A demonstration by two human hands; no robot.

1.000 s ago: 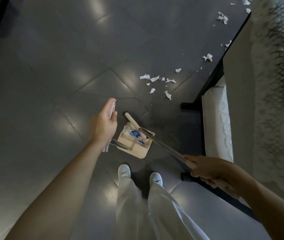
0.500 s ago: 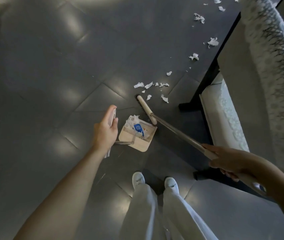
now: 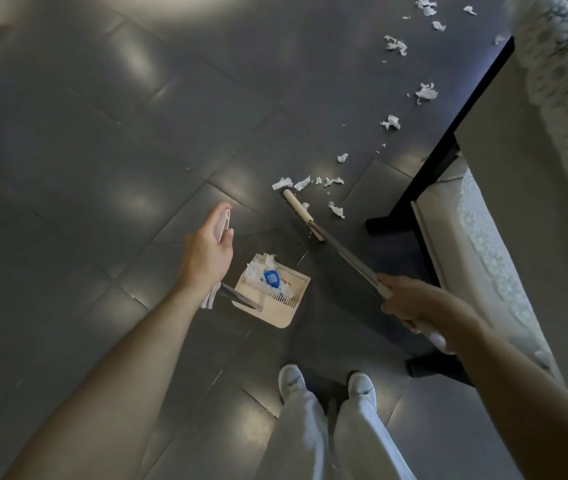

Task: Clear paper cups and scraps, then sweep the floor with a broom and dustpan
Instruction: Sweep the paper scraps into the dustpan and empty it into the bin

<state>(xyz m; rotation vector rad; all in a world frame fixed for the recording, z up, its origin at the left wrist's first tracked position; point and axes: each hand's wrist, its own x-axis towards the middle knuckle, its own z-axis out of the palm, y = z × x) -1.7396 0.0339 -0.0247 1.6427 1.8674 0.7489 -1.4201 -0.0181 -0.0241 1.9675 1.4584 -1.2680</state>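
On the dark tiled floor (image 3: pixel 102 168), just ahead of the person's shoes (image 3: pixel 291 379), the dustpan (image 3: pixel 275 311) is sitting with paper scraps (image 3: pixel 258 268) inside. Their left hand (image 3: pixel 208 256) is gripping its tall handle (image 3: pixel 237 299); their right hand (image 3: pixel 410 301) is clasping the broom (image 3: pixel 344 252), whose head (image 3: pixel 296 206) is resting beside loose scraps (image 3: pixel 301 183).
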